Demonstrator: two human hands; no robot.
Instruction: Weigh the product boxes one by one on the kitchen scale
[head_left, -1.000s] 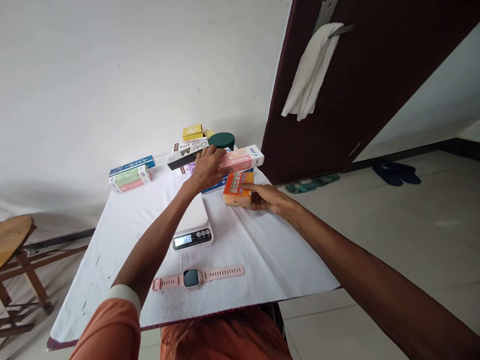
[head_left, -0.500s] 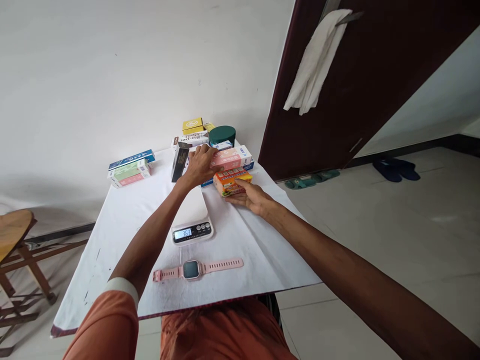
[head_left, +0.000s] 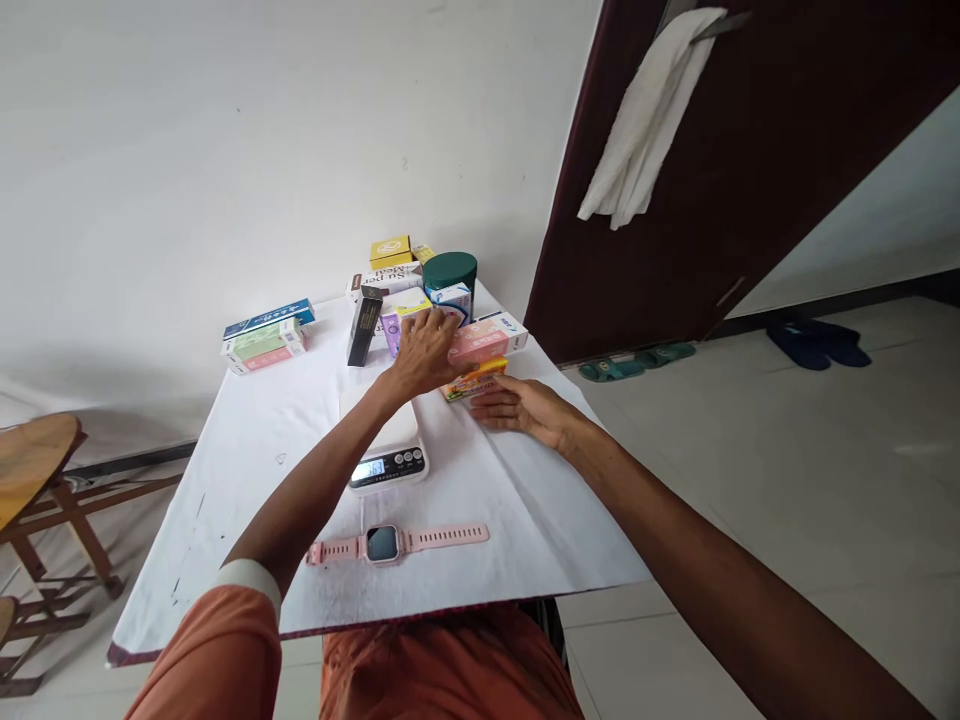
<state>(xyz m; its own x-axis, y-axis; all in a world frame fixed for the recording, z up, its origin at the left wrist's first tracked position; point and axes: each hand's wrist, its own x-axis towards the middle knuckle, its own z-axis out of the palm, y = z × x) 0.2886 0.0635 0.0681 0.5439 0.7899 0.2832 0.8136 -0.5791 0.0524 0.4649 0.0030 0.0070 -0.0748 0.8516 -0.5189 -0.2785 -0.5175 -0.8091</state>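
Care matters most near the table's (head_left: 547,545) right edge, toward its far right corner, where the person's left hand (head_left: 426,350) curls over the left end of the pink box (head_left: 487,344). Its thumb lies along the near side, so it seems to pinch the carton. Just below and nearer sits the orange box (head_left: 474,381); whether it bears the pink one's weight cannot be told.

The right hand (head_left: 529,408) is open, thumb parted from straight fingers, beside the orange box's right end; contact there is unclear. A light, even hold would suit these thin-looking cartons, with the right palm braced flat so that neither slides toward the right edge. The left wrist should stay high, clear of the scale (head_left: 386,438) midway along the table, and the elbow off the watch (head_left: 382,543) by the near edge. The black box (head_left: 364,326), standing on end, looks easy to topple.
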